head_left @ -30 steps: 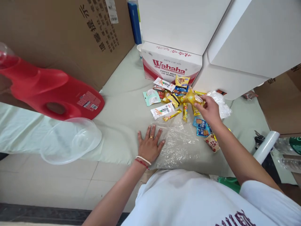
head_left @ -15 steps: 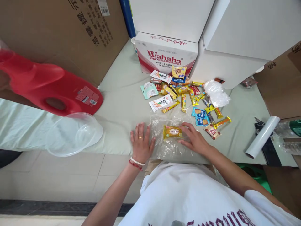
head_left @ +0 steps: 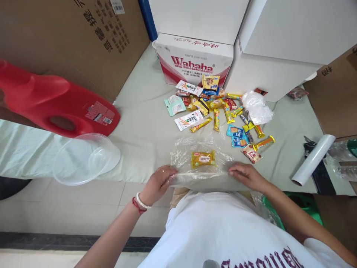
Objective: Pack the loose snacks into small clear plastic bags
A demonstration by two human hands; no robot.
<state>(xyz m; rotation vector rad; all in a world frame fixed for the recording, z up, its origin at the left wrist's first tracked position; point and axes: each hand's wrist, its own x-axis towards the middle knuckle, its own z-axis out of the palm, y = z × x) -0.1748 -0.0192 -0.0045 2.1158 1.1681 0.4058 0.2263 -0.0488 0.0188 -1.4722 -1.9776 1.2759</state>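
Note:
A sheet of clear plastic film [head_left: 182,149] lies at the near edge of the cloth-covered table, with a yellow-wrapped snack [head_left: 203,159] flat on top of it. My left hand [head_left: 159,181] pinches the film's near left corner. At the near right corner, my right hand [head_left: 248,175] is closed on the film too. Between both hands the near edge is lifted and stretched straight, just short of the snack. Beyond the film lies a loose pile of packaged snacks [head_left: 203,105], in yellow, white, blue and red wrappers.
Left of my hands stand a clear plastic bowl [head_left: 83,175] and a large red jug [head_left: 36,100]. A Wahaha carton [head_left: 192,61] and white boxes line the back. To the right are a crumpled clear bag [head_left: 256,108], a roll of film [head_left: 314,160] and plastic bottles [head_left: 344,150].
My right hand brought the yellow-wrapped snack from the pile onto the film and let go. Both hands then took the near corners and raised that edge.

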